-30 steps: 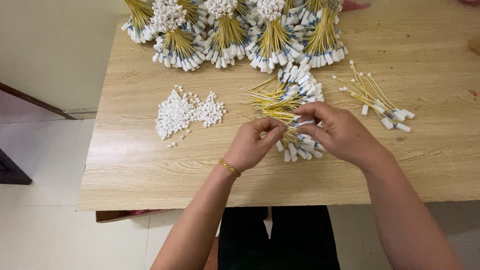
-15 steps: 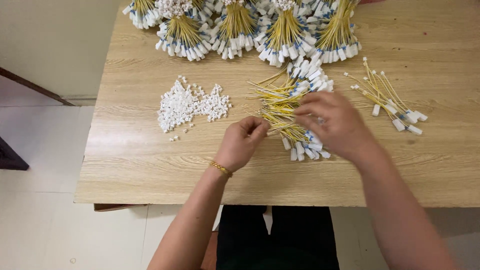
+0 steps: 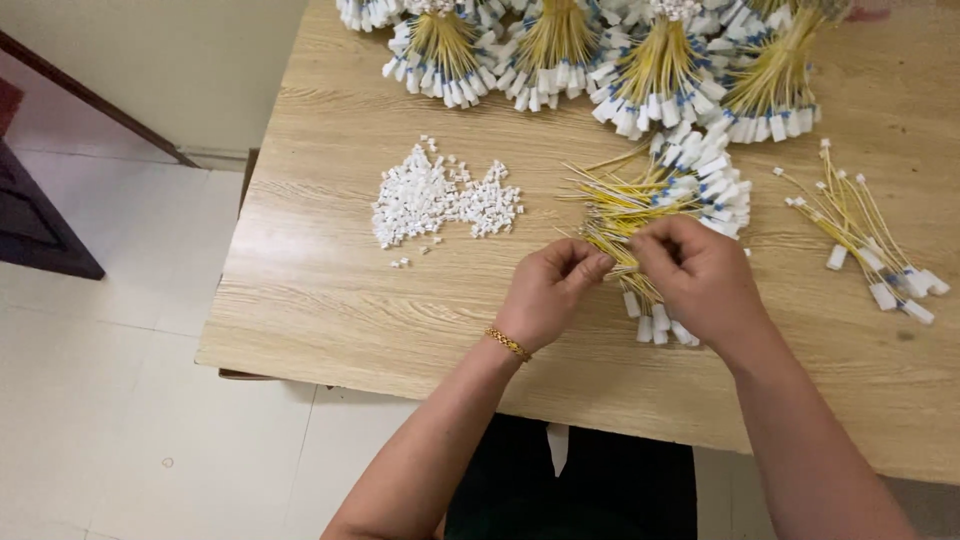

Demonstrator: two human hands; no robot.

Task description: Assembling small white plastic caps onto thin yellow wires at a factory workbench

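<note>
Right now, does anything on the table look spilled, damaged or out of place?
Nothing stands out. The white connector pile sits loosely heaped with a few strays at its lower edge, the tied bundles line the far edge, and the left hand and right hand work the loose yellow wires on the table.

Left hand (image 3: 548, 290) and right hand (image 3: 697, 275) pinch yellow wire bundle (image 3: 655, 195) at frame centre; white connector pile (image 3: 440, 195) left; wooden table (image 3: 330, 300).
</note>
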